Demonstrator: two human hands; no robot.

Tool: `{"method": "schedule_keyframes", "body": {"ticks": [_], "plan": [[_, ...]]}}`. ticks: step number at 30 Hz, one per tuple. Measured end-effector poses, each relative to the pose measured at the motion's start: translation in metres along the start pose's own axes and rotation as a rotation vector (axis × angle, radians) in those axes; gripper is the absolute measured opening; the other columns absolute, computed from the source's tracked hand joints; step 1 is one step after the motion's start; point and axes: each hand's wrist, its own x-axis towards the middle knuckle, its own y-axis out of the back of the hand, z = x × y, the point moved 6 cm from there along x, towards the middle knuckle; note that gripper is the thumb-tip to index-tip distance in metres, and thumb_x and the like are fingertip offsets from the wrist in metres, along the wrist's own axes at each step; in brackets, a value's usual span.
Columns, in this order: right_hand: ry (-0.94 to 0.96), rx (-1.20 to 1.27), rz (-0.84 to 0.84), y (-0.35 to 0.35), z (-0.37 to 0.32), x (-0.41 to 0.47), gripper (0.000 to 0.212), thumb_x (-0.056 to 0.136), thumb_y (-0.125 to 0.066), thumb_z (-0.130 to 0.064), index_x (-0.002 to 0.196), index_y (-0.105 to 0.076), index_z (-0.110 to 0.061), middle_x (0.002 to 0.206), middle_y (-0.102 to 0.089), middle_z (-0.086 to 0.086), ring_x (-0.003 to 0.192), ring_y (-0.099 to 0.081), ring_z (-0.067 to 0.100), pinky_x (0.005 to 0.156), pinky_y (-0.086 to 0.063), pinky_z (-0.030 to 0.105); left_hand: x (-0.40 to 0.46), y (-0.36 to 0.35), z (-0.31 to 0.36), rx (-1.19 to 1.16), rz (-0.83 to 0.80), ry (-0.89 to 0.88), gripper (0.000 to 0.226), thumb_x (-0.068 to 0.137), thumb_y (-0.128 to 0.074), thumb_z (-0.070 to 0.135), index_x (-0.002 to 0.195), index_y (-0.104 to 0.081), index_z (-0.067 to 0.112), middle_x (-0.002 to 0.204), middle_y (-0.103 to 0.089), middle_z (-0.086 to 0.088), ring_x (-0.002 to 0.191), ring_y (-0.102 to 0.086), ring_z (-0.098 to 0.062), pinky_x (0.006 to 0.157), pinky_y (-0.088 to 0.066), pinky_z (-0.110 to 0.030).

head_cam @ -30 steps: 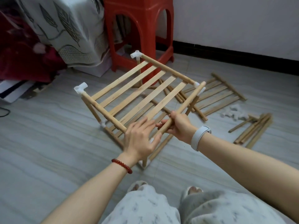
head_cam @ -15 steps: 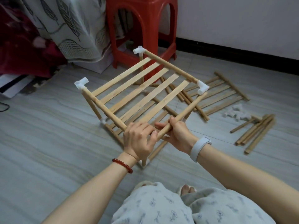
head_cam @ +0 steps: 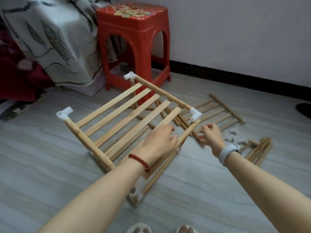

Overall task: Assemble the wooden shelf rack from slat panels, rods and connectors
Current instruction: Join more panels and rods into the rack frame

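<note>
left hand covering the near corner of the slat panel so can't tell what it's gripping, right hand motion-blurred, white connectors on the floor just a smeary pile, dark thing chopped off at right edge, slippers cut by bottom edge

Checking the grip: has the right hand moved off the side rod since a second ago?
Yes. The right hand left the side rod and now sits rightward, nearer the loose connectors.
</note>
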Motion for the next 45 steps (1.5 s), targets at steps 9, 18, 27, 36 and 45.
{"method": "schedule_keyframes", "body": {"ticks": [9,18,27,36,45], "plan": [[0.466,-0.522,-0.296,-0.027,-0.041,0.045,0.052,0.095,-0.05,-0.033,0.138,-0.03,-0.011,0.112,-0.052,0.005,0.091,-0.053,0.015,0.071,-0.041,0.026,0.032,-0.063,0.015,0.029,-0.137,-0.038,0.024,0.101,-0.033,0.026,0.122,-0.037,0.015,0.103,-0.064,-0.015,0.093,-0.059,-0.038,0.065,-0.041,-0.039],[0.447,-0.559,-0.453,-0.031,-0.037,0.038,0.056,0.096,-0.051,-0.027,0.142,-0.025,-0.009,0.118,-0.047,0.005,0.102,-0.049,0.017,0.089,-0.042,0.031,0.014,-0.052,0.005,0.05,-0.214,-0.075,0.018,0.101,-0.033,0.029,0.115,-0.04,0.021,0.097,-0.063,-0.008,0.085,-0.06,-0.033,0.063,-0.046,-0.041],[0.498,-0.702,-0.455,-0.039,-0.037,0.025,0.051,0.09,-0.057,-0.034,0.133,-0.037,-0.013,0.103,-0.054,0.0,0.079,-0.053,0.008,0.064,-0.042,0.018,0.002,-0.034,-0.012,0.199,-0.213,-0.063,0.026,0.099,-0.041,0.026,0.124,-0.043,0.026,0.114,-0.055,0.002,0.096,-0.059,-0.028,0.067,-0.036,-0.034],[0.286,-0.441,-0.335,-0.054,-0.032,0.031,0.037,0.093,-0.048,-0.041,0.106,-0.057,-0.007,0.093,-0.061,0.007,0.081,-0.057,0.019,0.072,-0.047,0.034,0.006,-0.01,-0.022,0.176,0.049,-0.086,0.03,0.096,-0.04,0.039,0.111,-0.061,0.025,0.098,-0.048,0.005,0.1,-0.047,-0.017,0.083,-0.038,-0.032],[0.236,-0.48,-0.462,-0.06,-0.03,0.035,0.022,0.097,-0.044,-0.031,0.089,-0.052,-0.012,0.079,-0.051,0.004,0.07,-0.047,0.015,0.067,-0.041,0.031,0.116,-0.026,-0.012,0.508,-0.043,-0.209,0.051,0.098,-0.044,0.021,0.144,-0.027,0.032,0.16,0.001,-0.001,0.143,0.011,-0.038,0.111,-0.009,-0.062]]}}
